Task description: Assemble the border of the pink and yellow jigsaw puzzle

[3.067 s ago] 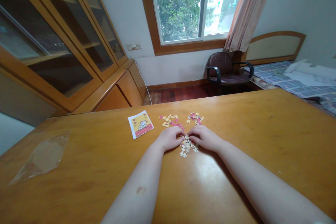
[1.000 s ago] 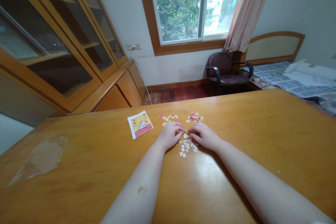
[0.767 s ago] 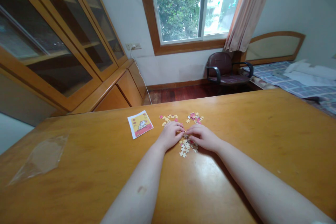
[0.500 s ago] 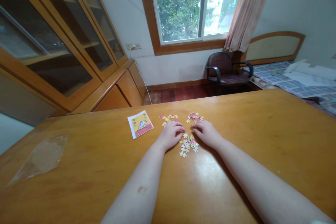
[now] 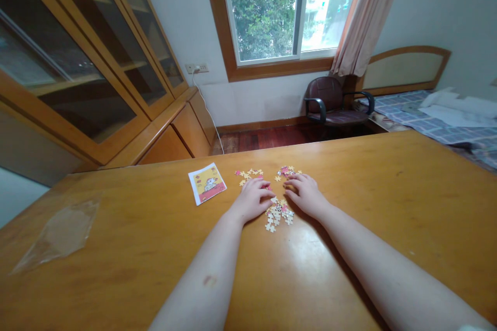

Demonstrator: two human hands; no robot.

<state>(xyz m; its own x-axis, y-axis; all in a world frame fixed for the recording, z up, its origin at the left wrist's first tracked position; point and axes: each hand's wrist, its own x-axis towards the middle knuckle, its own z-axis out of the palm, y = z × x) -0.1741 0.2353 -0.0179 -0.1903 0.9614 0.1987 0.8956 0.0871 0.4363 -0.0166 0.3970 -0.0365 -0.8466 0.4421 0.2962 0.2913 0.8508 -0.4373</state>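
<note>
My left hand (image 5: 255,200) rests palm down with its fingers loosely bent and apart, at the near side of a group of jigsaw pieces (image 5: 245,176). Its thumb reaches to the top of a second pile of jigsaw pieces (image 5: 277,214), mostly pale backs up. A pink piece shows by its fingertips. Across from it, my right hand (image 5: 305,195) has spread, curved fingers just below a third pile of jigsaw pieces (image 5: 286,170). No piece can be made out in its grasp. Left of the pieces lies a picture card (image 5: 209,185) with a white cartoon animal on yellow and pink.
A clear plastic bag (image 5: 64,230) lies flat on the left of the wooden table (image 5: 368,191). Beyond the table's far edge are an office chair (image 5: 330,101), a bed (image 5: 407,103) and a window. A glass-door cabinet (image 5: 89,51) stands at the left.
My right hand has shifted slightly, its fingers spreading a little more. My left thumb and fingers have moved slightly right, and a pink piece now shows by the fingertips.
</note>
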